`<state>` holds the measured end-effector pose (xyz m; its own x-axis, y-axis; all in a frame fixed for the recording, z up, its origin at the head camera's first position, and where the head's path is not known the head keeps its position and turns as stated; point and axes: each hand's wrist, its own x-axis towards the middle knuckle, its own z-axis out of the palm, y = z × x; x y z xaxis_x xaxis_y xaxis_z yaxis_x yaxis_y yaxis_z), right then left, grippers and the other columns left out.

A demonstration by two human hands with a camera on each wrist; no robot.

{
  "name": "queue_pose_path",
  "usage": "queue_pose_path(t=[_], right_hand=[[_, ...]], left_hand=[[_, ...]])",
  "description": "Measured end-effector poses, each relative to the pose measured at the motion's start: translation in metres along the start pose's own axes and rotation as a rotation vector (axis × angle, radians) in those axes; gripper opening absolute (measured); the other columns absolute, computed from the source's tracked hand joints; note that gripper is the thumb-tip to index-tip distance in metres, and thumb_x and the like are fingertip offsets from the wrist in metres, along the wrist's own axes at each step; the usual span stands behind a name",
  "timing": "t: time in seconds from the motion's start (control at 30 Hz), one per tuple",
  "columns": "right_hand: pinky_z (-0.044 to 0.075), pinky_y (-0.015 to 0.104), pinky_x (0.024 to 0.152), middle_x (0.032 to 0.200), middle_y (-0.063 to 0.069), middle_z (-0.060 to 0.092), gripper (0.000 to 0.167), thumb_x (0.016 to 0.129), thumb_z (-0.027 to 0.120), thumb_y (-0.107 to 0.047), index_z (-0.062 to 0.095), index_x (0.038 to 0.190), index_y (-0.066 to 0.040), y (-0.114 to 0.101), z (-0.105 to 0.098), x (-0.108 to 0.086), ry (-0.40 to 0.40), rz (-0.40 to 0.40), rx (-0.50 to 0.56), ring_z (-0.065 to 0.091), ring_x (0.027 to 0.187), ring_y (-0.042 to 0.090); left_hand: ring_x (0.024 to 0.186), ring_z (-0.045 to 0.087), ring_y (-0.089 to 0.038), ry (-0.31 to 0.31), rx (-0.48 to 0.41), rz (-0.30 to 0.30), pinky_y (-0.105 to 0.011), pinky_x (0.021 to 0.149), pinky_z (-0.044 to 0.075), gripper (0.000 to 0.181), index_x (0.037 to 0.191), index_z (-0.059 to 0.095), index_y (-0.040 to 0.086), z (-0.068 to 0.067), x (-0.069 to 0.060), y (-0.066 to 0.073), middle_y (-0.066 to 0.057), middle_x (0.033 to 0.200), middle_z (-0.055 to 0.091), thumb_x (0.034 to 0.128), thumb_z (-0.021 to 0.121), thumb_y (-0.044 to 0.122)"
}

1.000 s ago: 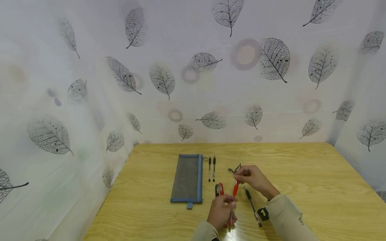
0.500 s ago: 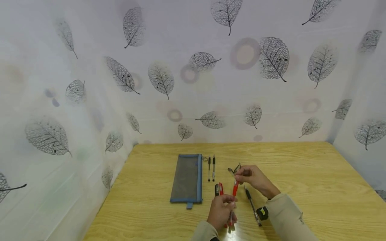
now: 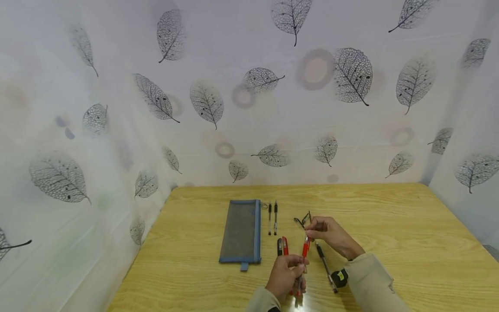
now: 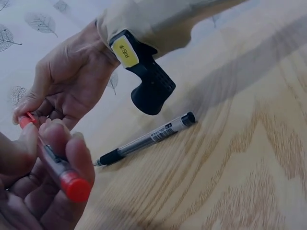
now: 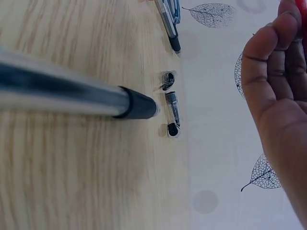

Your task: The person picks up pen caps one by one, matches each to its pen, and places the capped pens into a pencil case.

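In the head view my left hand [image 3: 285, 275] holds a red pen [image 3: 305, 250] by its clear barrel, close above the table. My right hand [image 3: 331, 234] pinches the pen's upper red end. The left wrist view shows the barrel's red tail plug [image 4: 76, 188] and a red clip by the right thumb. Beside the left hand lie a black pen [image 3: 279, 247] and another red pen [image 3: 285, 246], their lower parts hidden by that hand. An uncapped black pen [image 3: 326, 268] lies under the right forearm. Small black pen caps [image 3: 299, 222] lie beyond the right hand.
A blue-edged mesh pencil case [image 3: 239, 232] lies on the wooden table [image 3: 187, 268] at left. Two black pens [image 3: 275, 216] lie side by side to the right of it. Leaf-patterned sheeting [image 3: 249, 121] rises behind the table and at both sides.
Both hands keep their grip on the red pen. The right hand and the pen have shifted very slightly down and to the right, and more of the red end shows below the right fingertips.
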<state>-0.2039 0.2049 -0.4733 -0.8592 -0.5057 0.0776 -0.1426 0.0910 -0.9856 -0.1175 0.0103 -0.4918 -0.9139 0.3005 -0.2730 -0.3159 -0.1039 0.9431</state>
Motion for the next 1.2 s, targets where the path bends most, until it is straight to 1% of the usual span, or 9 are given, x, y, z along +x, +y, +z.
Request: queue_pose_path(t=[0.2,0.37,0.53,0.63,0.73,0.9,1.03,1.13,1.2], right_hand=[[0.052,0.032,0.074,0.085,-0.001,0.063,0.022,0.093,0.063,-0.012,0.059,0.093,0.009,0.005,0.001,-0.001,-0.011,-0.025,0.006,0.06,0.078,0.012],[0.053,0.038,0.074,0.085,0.0,0.063,0.024,0.093,0.063,-0.013,0.059,0.096,0.011,0.005,0.002,-0.002,-0.005,-0.005,-0.004,0.06,0.077,0.013],[0.053,0.041,0.076,0.085,0.002,0.064,0.031,0.093,0.064,-0.018,0.059,0.099,0.012,0.002,0.005,0.002,0.01,0.015,-0.032,0.06,0.077,0.015],[0.053,0.042,0.076,0.085,0.003,0.064,0.033,0.093,0.064,-0.019,0.06,0.101,0.012,0.002,0.006,0.004,0.023,0.023,-0.05,0.06,0.077,0.016],[0.053,0.041,0.075,0.086,0.005,0.064,0.033,0.094,0.064,-0.019,0.06,0.103,0.012,0.002,0.007,0.005,0.034,0.028,-0.068,0.06,0.077,0.019],[0.053,0.039,0.074,0.089,0.012,0.064,0.035,0.094,0.064,-0.021,0.061,0.106,0.012,0.004,0.007,0.006,0.041,0.05,-0.092,0.059,0.078,0.019],[0.053,0.04,0.074,0.095,0.021,0.064,0.035,0.094,0.064,-0.021,0.062,0.108,0.011,0.004,0.006,0.005,0.057,0.073,-0.111,0.06,0.08,0.022],[0.054,0.041,0.076,0.1,0.024,0.064,0.034,0.093,0.064,-0.021,0.063,0.11,0.009,0.004,0.004,0.006,0.063,0.092,-0.124,0.061,0.085,0.026],[0.054,0.042,0.078,0.102,0.022,0.065,0.034,0.093,0.065,-0.02,0.063,0.111,0.009,0.003,0.003,0.006,0.057,0.097,-0.138,0.062,0.088,0.028]], left_hand=[[0.047,0.055,-0.008,-0.007,-0.031,-0.037,-0.021,0.044,0.05,0.016,0.104,0.066,-0.007,0.0,0.0,-0.001,-0.005,0.079,0.06,0.0938,0.055,-0.003],[0.048,0.056,-0.009,-0.005,-0.02,-0.062,-0.024,0.047,0.053,0.016,0.104,0.066,-0.008,0.001,0.0,-0.001,-0.006,0.081,0.061,0.0939,0.054,-0.004],[0.051,0.06,-0.011,0.007,-0.005,-0.098,-0.03,0.054,0.057,0.017,0.105,0.067,-0.004,0.001,0.002,0.0,-0.007,0.085,0.061,0.0946,0.054,-0.003],[0.054,0.062,-0.013,0.004,0.0,-0.103,-0.032,0.057,0.058,0.017,0.106,0.066,-0.003,0.001,0.004,0.0,-0.008,0.087,0.062,0.0949,0.054,-0.002],[0.057,0.063,-0.012,-0.001,0.015,-0.091,-0.028,0.055,0.057,0.017,0.106,0.067,-0.004,0.001,0.005,0.0,-0.007,0.085,0.065,0.0943,0.056,0.001],[0.058,0.061,-0.009,0.004,0.076,-0.081,-0.025,0.053,0.055,0.016,0.104,0.069,-0.003,0.002,0.008,0.001,-0.004,0.081,0.069,0.0922,0.061,0.004],[0.058,0.06,-0.008,0.01,0.083,-0.098,-0.026,0.055,0.055,0.017,0.105,0.07,-0.003,0.001,0.01,0.002,-0.004,0.081,0.07,0.0924,0.062,0.005],[0.059,0.06,-0.009,0.019,0.08,-0.112,-0.027,0.056,0.056,0.018,0.106,0.07,-0.003,0.001,0.01,0.004,-0.004,0.082,0.07,0.0922,0.062,0.006],[0.061,0.061,-0.01,0.03,0.082,-0.123,-0.029,0.058,0.057,0.018,0.107,0.069,-0.002,0.001,0.01,0.005,-0.004,0.083,0.069,0.0919,0.063,0.006]])
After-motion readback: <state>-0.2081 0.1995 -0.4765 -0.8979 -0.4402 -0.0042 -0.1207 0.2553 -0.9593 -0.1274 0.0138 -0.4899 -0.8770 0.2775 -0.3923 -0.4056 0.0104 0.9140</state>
